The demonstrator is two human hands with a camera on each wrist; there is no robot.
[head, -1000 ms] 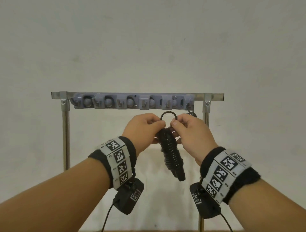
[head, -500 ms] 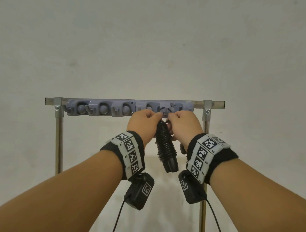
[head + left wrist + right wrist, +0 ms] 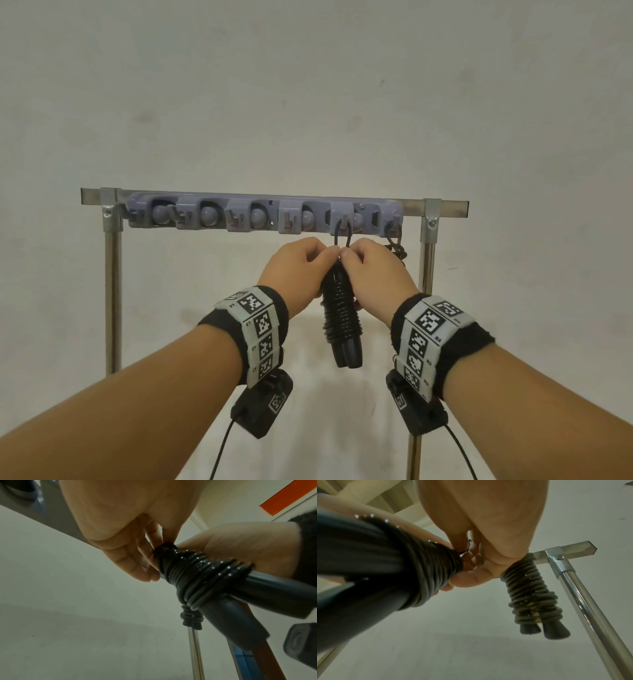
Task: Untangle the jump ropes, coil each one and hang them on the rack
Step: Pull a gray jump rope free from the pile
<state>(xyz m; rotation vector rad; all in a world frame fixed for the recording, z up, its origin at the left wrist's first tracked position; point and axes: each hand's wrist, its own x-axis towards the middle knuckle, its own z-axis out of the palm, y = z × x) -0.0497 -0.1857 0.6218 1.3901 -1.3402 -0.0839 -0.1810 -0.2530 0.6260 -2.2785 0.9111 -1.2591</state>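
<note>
A black jump rope (image 3: 340, 317), its cord wound tightly round its two handles, hangs upright below the grey hook rail (image 3: 263, 216). Its top loop (image 3: 342, 233) sits over a hook near the rail's right end. My left hand (image 3: 296, 267) and right hand (image 3: 371, 270) pinch the bundle's top from either side, just under the loop. In the left wrist view the coiled bundle (image 3: 197, 574) fills the middle. A second coiled rope (image 3: 530, 592) hangs behind my right hand, from the rail's last hook (image 3: 394, 226).
The rail is fixed to a metal bar (image 3: 442, 205) on two steel posts (image 3: 113, 294), in front of a plain pale wall. Several hooks (image 3: 236, 219) to the left carry nothing. Wrist cameras and cables hang under both forearms.
Both hands raised the black bundle to the rail and then came down a little. The loop, held free below the rail a second ago, now sits over a hook.
</note>
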